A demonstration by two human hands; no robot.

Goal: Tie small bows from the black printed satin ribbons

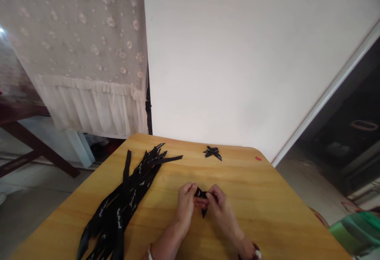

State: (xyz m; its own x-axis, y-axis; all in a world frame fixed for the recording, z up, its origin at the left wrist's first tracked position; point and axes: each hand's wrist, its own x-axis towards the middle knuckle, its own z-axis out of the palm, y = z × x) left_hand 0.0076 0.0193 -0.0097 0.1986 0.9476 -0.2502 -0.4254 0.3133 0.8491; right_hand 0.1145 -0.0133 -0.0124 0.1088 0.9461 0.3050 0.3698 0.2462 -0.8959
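Note:
Between my two hands, over the near middle of the table, is a black ribbon [201, 193] with pale lettering. My left hand [187, 202] pinches its left side between thumb and finger, with other fingers stretched beneath it. At the right side of the ribbon, my right hand [219, 202] is closed with thumb and fingertips on it. One pointed ribbon end hangs below the fingers. Part of the ribbon is hidden by my fingers. A finished-looking black ribbon bow [212, 152] lies beyond my hands near the far edge.
A long pile of black printed ribbon strips [130, 192] spreads over the left of the wooden table [267, 212]. A small red piece [258, 158] lies near the far right corner. Behind the table stands a white panel [222, 62], with a lace curtain [95, 54] to its left.

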